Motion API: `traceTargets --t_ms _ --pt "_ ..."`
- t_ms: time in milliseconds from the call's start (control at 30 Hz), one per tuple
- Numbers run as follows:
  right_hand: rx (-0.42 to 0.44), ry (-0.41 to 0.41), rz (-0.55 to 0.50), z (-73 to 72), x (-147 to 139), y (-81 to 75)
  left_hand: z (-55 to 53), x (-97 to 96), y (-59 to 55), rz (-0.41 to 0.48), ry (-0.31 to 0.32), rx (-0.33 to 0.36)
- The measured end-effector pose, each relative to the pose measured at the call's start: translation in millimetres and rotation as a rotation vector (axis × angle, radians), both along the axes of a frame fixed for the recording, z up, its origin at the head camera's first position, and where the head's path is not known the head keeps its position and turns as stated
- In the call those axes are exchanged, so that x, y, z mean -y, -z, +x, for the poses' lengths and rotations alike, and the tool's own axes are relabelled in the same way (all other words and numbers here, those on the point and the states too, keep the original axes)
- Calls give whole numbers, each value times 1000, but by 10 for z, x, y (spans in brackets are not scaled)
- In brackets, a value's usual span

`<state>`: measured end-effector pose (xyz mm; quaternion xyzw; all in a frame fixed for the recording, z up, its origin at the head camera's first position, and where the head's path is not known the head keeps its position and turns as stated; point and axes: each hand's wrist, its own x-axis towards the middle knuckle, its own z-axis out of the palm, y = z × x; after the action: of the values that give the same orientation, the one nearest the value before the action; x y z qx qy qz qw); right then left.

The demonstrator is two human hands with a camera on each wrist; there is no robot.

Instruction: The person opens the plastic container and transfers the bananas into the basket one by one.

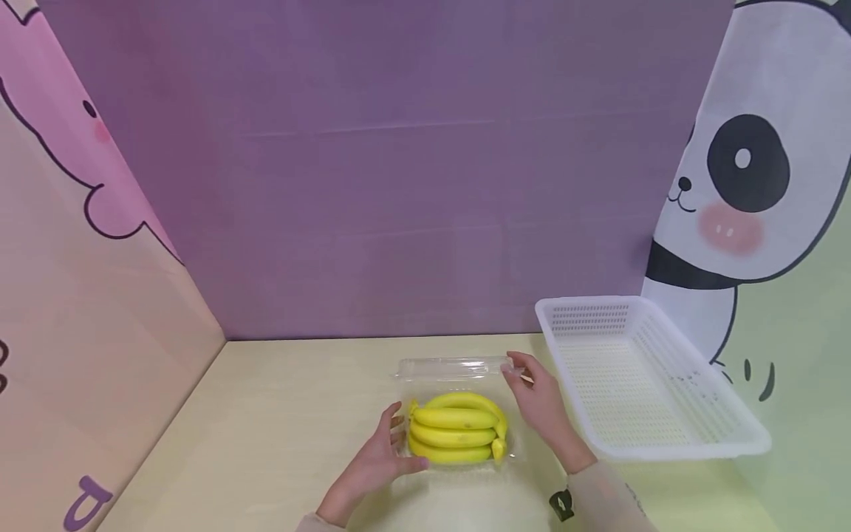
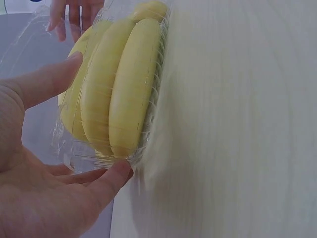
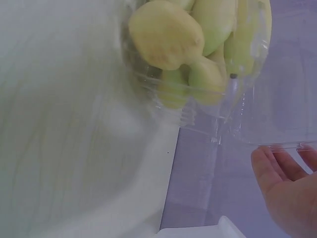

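Observation:
A bunch of yellow bananas [image 1: 455, 436] lies in a clear plastic clamshell box [image 2: 79, 159] on the table. The box's lid [image 1: 452, 367] stands raised along the far side, hinged back from the fruit. My left hand [image 1: 375, 459] grips the box at its left end, thumb on the near side and fingertips at the end wall, as the left wrist view shows. At the lid's right end, my right hand [image 1: 540, 403] pinches its edge. In the right wrist view the fingertips [image 3: 262, 154] meet the lid's rim, and the thumb is hidden.
To the right stands a white perforated plastic basket [image 1: 685, 451], close beside my right forearm. A purple backdrop [image 1: 399, 185] rises behind the pale table [image 1: 279, 414]. Printed panels flank it, a panda [image 1: 798, 244] on the right and a pink figure on the left.

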<state>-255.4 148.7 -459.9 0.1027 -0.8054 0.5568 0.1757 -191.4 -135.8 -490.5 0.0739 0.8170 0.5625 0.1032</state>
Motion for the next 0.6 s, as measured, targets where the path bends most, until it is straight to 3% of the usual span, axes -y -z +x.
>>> traceTargets --t_ms 600 --pt "97 47 -13 -182 -41 156 3 11 6 24 27 -3"
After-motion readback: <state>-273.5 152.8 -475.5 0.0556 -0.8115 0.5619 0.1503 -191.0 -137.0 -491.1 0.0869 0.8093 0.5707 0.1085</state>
